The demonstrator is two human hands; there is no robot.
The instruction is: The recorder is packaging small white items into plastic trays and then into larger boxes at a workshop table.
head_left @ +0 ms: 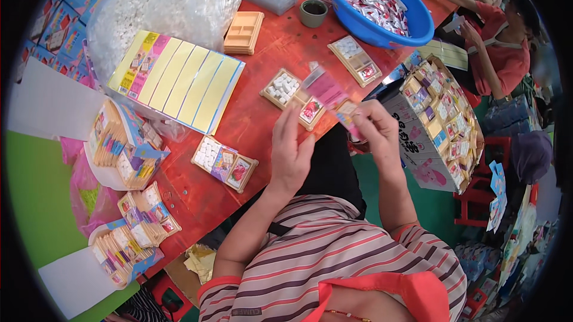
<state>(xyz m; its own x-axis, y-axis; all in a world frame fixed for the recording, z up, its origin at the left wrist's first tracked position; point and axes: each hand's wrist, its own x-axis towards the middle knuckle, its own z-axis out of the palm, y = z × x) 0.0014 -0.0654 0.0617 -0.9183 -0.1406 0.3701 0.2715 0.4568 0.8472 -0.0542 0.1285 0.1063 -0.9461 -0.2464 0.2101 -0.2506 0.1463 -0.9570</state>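
Currently | right hand pinches pink card by near end | left hand parted, near tray

A lane of bare red bench runs through mid-frame, between label sheets at upper left and an open tray at centre, hemmed in by the left hand and a pink packet in the right hand. A banded tray narrows the lane's lower end; a blue basin and cup obstruct the top, a packed carton the right.
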